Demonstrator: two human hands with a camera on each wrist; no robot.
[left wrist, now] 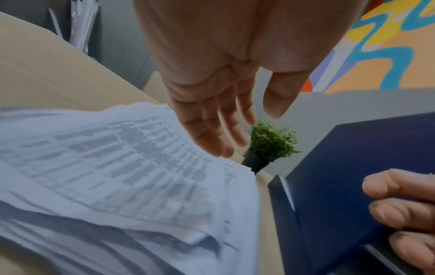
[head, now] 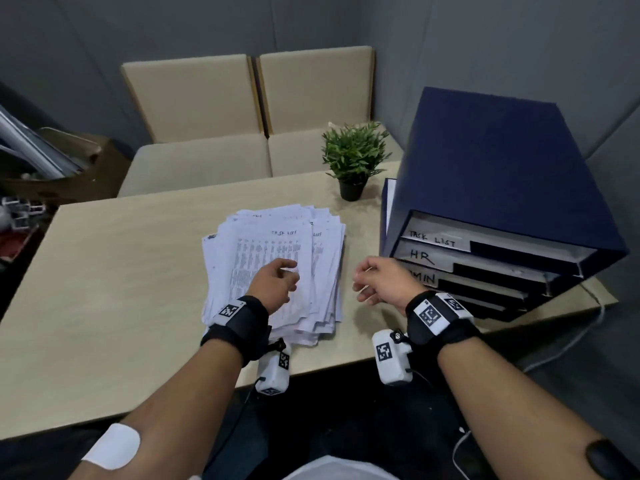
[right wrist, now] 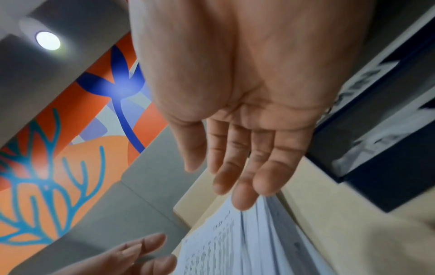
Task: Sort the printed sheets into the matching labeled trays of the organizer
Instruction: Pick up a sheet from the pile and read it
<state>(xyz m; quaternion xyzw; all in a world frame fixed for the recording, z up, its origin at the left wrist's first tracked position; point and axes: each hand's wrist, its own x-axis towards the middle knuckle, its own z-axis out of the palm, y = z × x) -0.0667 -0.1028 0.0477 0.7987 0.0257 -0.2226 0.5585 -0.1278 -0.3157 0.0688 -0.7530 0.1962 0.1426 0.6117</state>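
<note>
A loose stack of printed sheets (head: 273, 258) lies mid-table; its top sheet is headed "TASK LIST". My left hand (head: 290, 273) hovers just over the stack with relaxed fingers (left wrist: 212, 134) and holds nothing. My right hand (head: 362, 284) hangs between the stack and the dark blue organizer (head: 502, 161), its fingers (right wrist: 244, 176) loose and empty. The organizer's trays face me with handwritten labels: TASK LIST (head: 433, 239), HR (head: 420, 256), and a third (head: 420, 278) partly hidden behind my right hand. In the wrist views the stack (left wrist: 117, 167) (right wrist: 247, 241) lies below each palm.
A small potted plant (head: 353, 161) stands behind the stack, left of the organizer. The beige table (head: 121, 271) ends at a near edge under my wrists. Two beige chairs (head: 194, 98) stand across the table. Boxes and clutter (head: 41, 161) sit at far left.
</note>
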